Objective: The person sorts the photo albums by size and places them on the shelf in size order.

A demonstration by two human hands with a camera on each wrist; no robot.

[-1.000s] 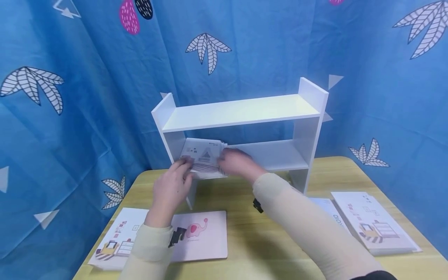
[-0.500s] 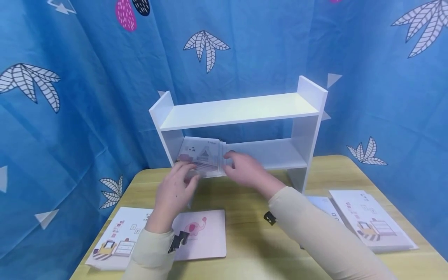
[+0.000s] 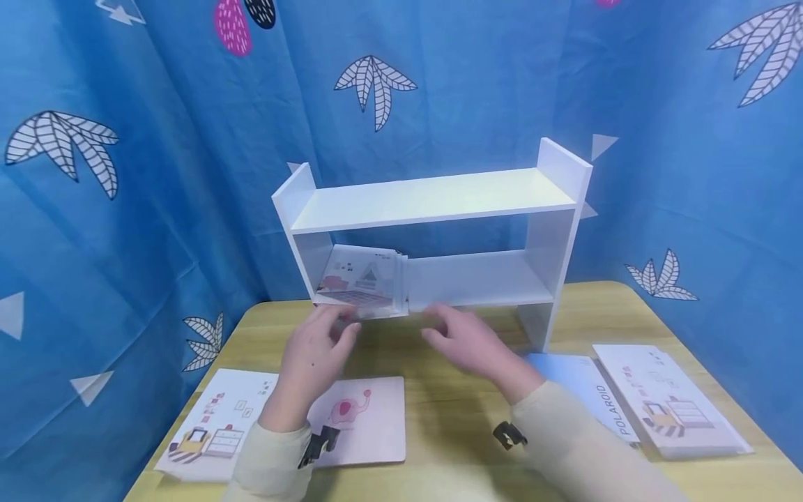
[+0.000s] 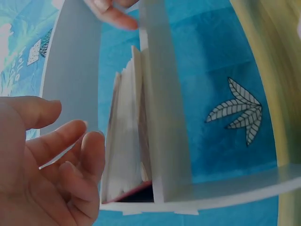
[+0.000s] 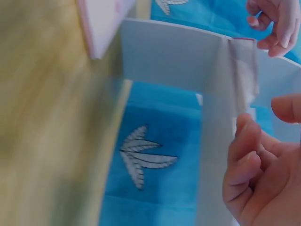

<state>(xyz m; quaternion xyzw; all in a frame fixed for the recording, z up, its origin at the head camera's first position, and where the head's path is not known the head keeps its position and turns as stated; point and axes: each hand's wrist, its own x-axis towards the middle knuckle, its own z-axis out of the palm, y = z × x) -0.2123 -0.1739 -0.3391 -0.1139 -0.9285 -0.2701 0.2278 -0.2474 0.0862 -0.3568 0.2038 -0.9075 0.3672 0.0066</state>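
Fingers of the left hand (image 3: 314, 362) and of the right hand (image 3: 469, 343) hold nothing: in the head view both sets are loosely bent, with thumb and forefinger apart. The stack of books (image 3: 362, 282) sits in the left end of the white bookshelf (image 3: 433, 200), on its lower board (image 3: 479, 279), up against the left side panel (image 3: 311, 254), cover turned up and outward at a slant. From the left fingers it lies straight ahead, deeper into the bookshelf, its near edge seemingly a little past the front of the lower board; the right fingers stand before the bookshelf's front edge, just beyond the stack's right end. The left hand looks the nearer of the two, so a reach to the stack would be shorter from that side.

The left wrist view shows the page edges running lengthwise along the lower board and ending at the left side panel. Thumb and forefinger are parted there, the other fingers curled in, all close to the stack; whether any fingertip touches it, I cannot tell.

In the right wrist view the right thumb stands clear of the bent fingers, and the stack shows end-on, beyond them toward the bookshelf's left side panel.
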